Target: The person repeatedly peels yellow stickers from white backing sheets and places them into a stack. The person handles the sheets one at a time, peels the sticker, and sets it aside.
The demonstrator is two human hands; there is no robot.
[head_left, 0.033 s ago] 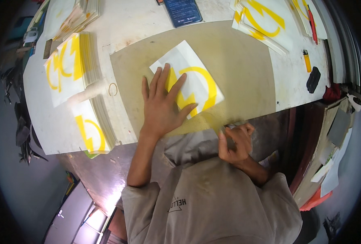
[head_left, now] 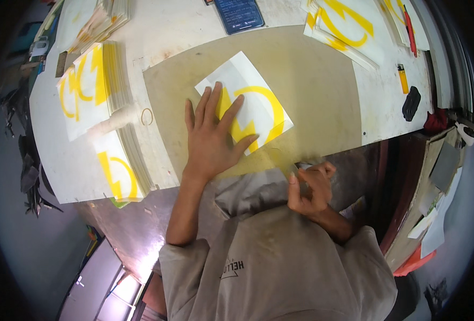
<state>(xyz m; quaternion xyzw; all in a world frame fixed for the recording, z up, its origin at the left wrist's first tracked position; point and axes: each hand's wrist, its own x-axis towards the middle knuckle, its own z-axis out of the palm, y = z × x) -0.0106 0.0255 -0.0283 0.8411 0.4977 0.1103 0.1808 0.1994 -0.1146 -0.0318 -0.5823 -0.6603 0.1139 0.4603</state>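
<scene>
A white folded paper piece with yellow printed shapes (head_left: 255,80) lies tilted on the tan mat (head_left: 322,91). My left hand (head_left: 210,131) rests flat over its left side, fingers spread, pressing it to the mat. Below the paper's lower right edge, at the front edge of the table, my right hand (head_left: 311,187) is closed in a pinch, thumb against the fingers. Between the fingertips and the mat runs a thin see-through strip (head_left: 280,159), faint and hard to make out; it looks like clear tape. Whether it touches the paper I cannot tell.
Stacks of similar yellow-printed papers stand at the left (head_left: 122,80), near left (head_left: 119,171) and far right (head_left: 344,27). A phone (head_left: 239,16) lies at the back. A rubber band (head_left: 147,116), yellow lighter (head_left: 403,79), black object (head_left: 411,104) and red tool (head_left: 409,29) lie around the mat.
</scene>
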